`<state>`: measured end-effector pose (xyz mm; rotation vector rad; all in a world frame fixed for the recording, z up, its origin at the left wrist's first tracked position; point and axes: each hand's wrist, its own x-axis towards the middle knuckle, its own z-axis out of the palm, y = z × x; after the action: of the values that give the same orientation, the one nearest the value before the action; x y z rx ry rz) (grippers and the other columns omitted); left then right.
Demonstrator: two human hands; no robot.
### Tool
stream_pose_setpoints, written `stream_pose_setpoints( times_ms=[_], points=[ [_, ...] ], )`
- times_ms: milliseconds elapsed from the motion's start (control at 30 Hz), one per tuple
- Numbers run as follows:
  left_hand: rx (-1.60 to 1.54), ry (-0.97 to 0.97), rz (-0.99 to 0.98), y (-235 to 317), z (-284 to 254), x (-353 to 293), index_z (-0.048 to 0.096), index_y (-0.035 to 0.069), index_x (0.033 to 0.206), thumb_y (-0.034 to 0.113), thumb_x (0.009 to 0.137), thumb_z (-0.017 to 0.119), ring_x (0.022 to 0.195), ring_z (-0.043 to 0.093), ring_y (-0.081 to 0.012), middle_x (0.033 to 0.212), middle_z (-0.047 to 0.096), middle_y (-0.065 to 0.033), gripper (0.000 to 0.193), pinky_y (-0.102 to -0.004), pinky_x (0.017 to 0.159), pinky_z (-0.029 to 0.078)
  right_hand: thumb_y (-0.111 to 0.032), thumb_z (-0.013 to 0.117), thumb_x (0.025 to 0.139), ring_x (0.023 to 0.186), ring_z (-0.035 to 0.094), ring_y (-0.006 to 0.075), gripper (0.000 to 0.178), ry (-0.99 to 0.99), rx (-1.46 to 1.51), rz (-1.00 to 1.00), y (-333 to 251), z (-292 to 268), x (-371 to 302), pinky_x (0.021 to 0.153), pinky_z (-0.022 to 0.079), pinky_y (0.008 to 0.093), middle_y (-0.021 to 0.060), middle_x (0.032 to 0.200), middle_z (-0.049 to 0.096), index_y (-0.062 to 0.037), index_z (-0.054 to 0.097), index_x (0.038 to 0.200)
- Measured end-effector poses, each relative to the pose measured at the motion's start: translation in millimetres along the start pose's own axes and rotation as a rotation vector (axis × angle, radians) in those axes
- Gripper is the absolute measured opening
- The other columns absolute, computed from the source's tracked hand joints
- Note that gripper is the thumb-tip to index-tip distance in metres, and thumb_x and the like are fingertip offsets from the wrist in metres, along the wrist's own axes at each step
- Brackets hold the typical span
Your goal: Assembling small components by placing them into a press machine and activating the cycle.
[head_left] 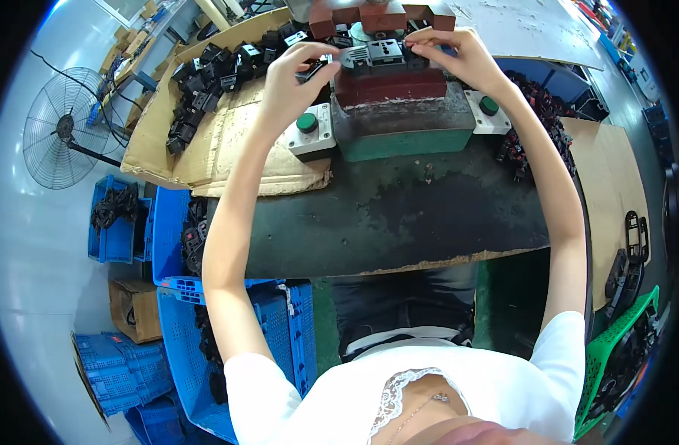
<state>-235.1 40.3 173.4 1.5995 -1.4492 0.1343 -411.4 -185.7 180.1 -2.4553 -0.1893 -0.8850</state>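
My left hand [295,80] pinches a small black part with a shiny metal face [314,69] between thumb and fingers. It is just left of a dark red press fixture [390,87] on a green base. In that fixture lies a grey and black plate with cutouts [384,53], its near side facing me. My right hand [458,58] is at the plate's right end, fingertips pinched together; what they hold is too small to make out. Dark red blocks [384,18] of the press stand behind the plate.
Green push buttons on white boxes [307,124] [489,106] flank the fixture. An open cardboard box [228,141] with several black parts is at left. Red and black parts [536,119] are heaped at right. Blue crates [198,356] stand lower left, a green basket [614,356] lower right, a fan [65,126] far left.
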Motion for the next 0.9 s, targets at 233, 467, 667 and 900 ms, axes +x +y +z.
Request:
stream_pose_setpoints(
  times_ms=[233,467,667,900],
  points=[
    [0.294,-0.18,0.016,7.8,-27.8,-58.2,0.066,0.003,0.09,0.01,0.076,0.068,0.087,0.061,-0.023,0.096,0.064,-0.0076,0.016,-0.0316,0.075,0.048,-0.015,0.06,0.087,0.076,0.066,0.0203,0.02,-0.03,-0.223,-0.183,0.1,-5.4,3.9,0.072,0.05,0.0293,0.0102,0.088,0.069,-0.0064,0.067,0.103],
    [0.293,-0.158,-0.029,14.8,-24.7,-68.3,0.065,0.0,0.086,0.006,0.073,0.07,0.082,0.061,-0.026,0.09,0.062,-0.008,0.015,-0.0321,0.072,0.047,-0.015,0.061,0.087,0.08,0.066,0.0232,0.018,-0.03,-0.228,-0.118,-4.5,-0.3,3.4,0.077,0.05,0.0302,0.0093,0.093,0.069,-0.0057,0.067,0.101],
    [0.338,-0.123,0.029,13.0,-20.6,-70.4,0.064,0.0,0.085,0.004,0.07,0.071,0.078,0.06,-0.0293,0.088,0.061,-0.0099,0.017,-0.0339,0.07,0.047,-0.014,0.062,0.085,0.087,0.064,0.0251,0.016,-0.044,-0.251,-0.152,-2.2,-6.0,5.1,0.082,0.048,0.0325,0.0083,0.097,0.068,-0.0057,0.067,0.098],
    [0.317,-0.146,0.008,14.8,-20.6,-70.4,0.063,-0.001,0.084,0.004,0.07,0.071,0.078,0.061,-0.03,0.085,0.06,-0.0108,0.017,-0.0345,0.07,0.047,-0.016,0.062,0.085,0.087,0.063,0.0283,0.018,-0.1,-0.301,-0.145,-7.7,-8.1,5.4,0.081,0.048,0.0347,0.0101,0.098,0.067,-0.0067,0.066,0.1]
  ],
)
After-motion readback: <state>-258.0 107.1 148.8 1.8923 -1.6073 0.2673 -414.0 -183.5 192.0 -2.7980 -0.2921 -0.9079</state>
